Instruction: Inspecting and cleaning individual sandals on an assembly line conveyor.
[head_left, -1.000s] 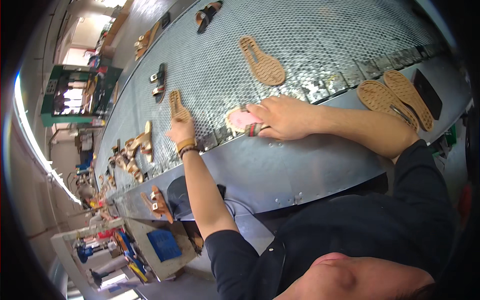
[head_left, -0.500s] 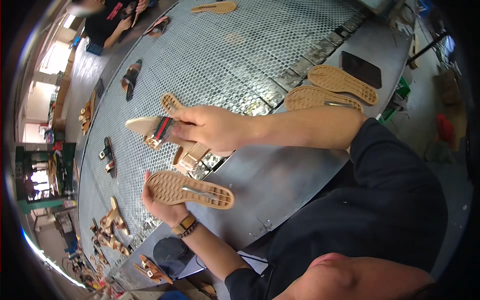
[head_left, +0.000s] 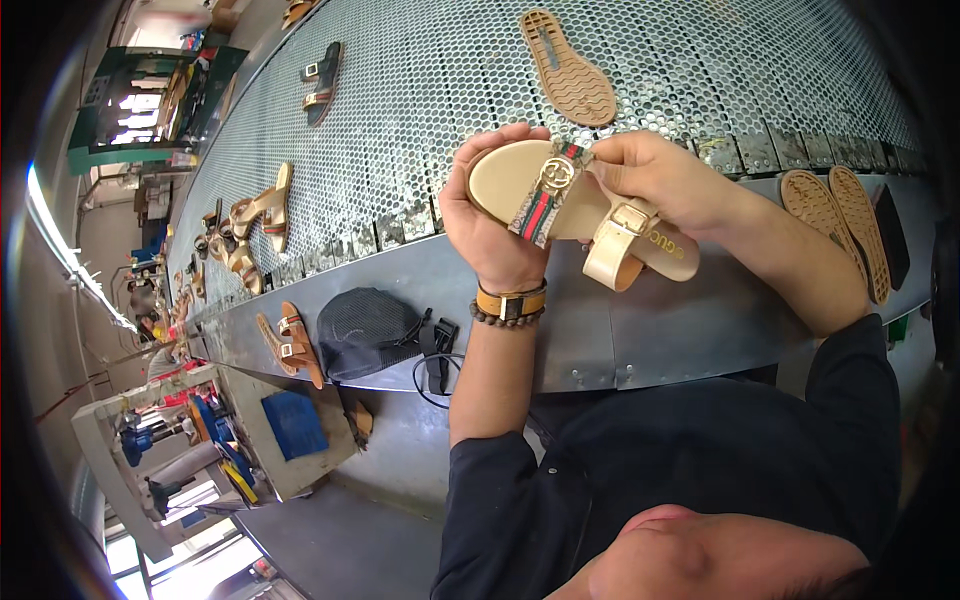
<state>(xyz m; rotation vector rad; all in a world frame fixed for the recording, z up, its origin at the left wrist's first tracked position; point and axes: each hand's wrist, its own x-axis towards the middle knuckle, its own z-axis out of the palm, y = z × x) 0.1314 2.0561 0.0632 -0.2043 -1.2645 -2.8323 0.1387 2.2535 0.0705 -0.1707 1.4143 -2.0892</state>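
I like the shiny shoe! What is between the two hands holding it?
In the head view, only the sandal itself: its striped strap with a gold buckle spans the stretch between the left hand and the right hand.

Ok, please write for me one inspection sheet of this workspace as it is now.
Surface: perforated metal belt with a plain steel ledge.
Job's things: beige sandal with a striped strap and a buckle, held above the ledge.
Clutter: loose sole, sandals on the belt, two soles at the right, black mesh bag.
Hands: left hand and right hand both grip the sandal.
Cables: black cord under the bag.
Surroundings: factory floor, blue box.
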